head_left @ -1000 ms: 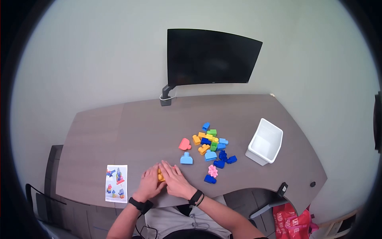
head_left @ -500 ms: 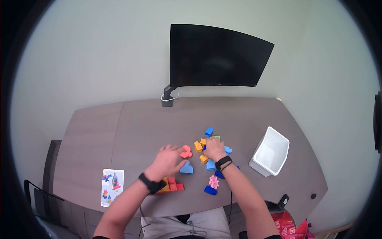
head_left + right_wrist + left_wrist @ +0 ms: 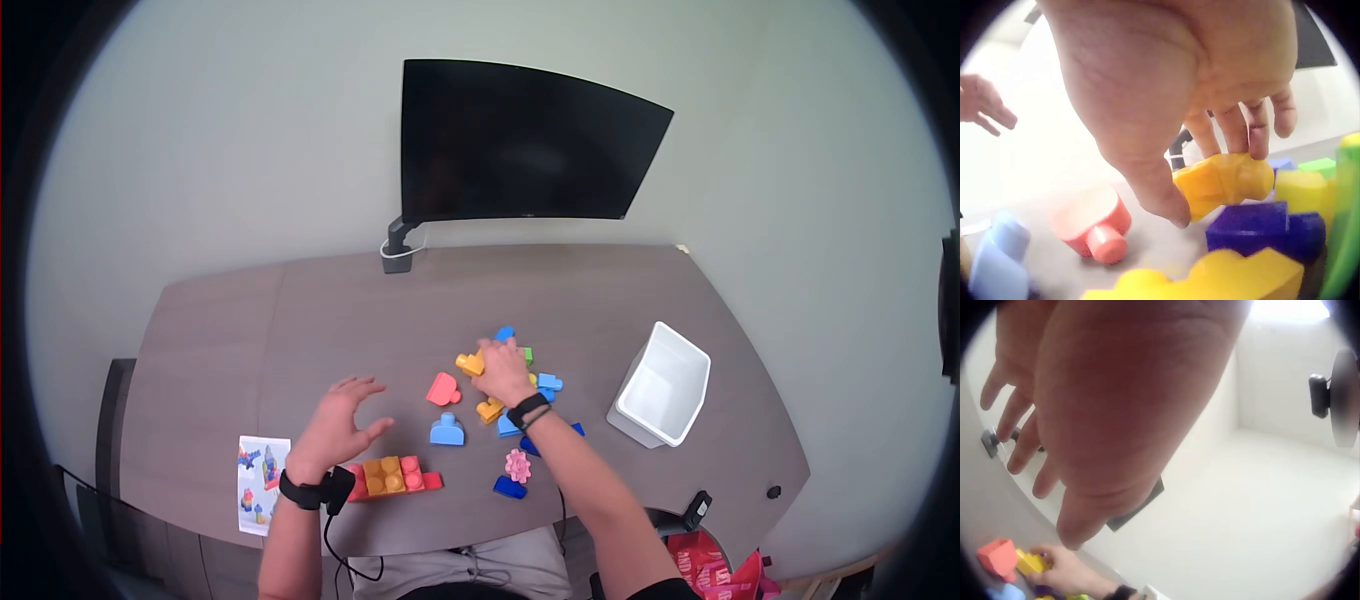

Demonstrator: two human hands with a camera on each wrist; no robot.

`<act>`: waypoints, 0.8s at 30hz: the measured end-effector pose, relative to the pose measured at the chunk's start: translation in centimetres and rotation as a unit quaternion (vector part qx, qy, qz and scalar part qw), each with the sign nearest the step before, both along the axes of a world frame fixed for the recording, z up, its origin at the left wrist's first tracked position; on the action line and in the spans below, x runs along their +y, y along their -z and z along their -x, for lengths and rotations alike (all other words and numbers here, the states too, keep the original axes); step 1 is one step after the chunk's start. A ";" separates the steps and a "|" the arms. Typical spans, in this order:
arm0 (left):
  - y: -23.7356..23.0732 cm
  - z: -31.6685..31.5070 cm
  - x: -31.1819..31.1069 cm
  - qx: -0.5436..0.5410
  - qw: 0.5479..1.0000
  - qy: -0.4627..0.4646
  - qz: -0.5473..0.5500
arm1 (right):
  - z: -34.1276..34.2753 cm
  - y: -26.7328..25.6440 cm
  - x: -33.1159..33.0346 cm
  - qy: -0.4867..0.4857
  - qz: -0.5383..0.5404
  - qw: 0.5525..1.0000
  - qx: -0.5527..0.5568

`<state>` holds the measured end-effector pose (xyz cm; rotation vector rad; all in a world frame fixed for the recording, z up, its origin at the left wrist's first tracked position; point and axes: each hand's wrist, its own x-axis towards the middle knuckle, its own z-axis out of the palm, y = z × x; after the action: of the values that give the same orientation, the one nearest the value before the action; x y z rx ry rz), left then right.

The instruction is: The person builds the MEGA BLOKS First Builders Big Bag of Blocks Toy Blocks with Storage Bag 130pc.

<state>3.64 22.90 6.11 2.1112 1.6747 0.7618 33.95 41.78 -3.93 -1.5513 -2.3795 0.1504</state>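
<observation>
Loose blocks (image 3: 447,432) on the table (image 3: 340,320) — bin (image 3: 638,412) right, joined blocks (image 3: 393,477) front-left, sheet (image 3: 262,482) farther left — monitor (image 3: 530,140) behind.

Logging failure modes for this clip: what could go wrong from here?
The right hand pinches a yellow block close to a dark blue block; lifting could knock that neighbour.
The thumb sits near one end, so the block might twist or slip.
The cable at the left wrist hangs near the red-and-orange build and could snag it.
</observation>
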 end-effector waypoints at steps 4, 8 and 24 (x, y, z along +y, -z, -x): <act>-0.8 0.6 -2.2 -0.110 0.993 0.006 0.038 | -0.1 -5.1 -5.3 -0.094 0.029 0.974 0.204; -1.2 -1.5 -4.2 -0.236 0.969 0.055 0.058 | 4.0 -9.2 -13.6 -0.178 0.093 0.942 0.268; 4.9 3.2 -9.3 -0.231 0.960 -0.144 0.071 | 5.0 -5.0 -18.0 -0.090 0.196 0.927 0.306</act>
<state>0.47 13.62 1.25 1.4610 1.7191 1.0855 28.95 23.82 1.08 -1.1767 -2.0380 1.0418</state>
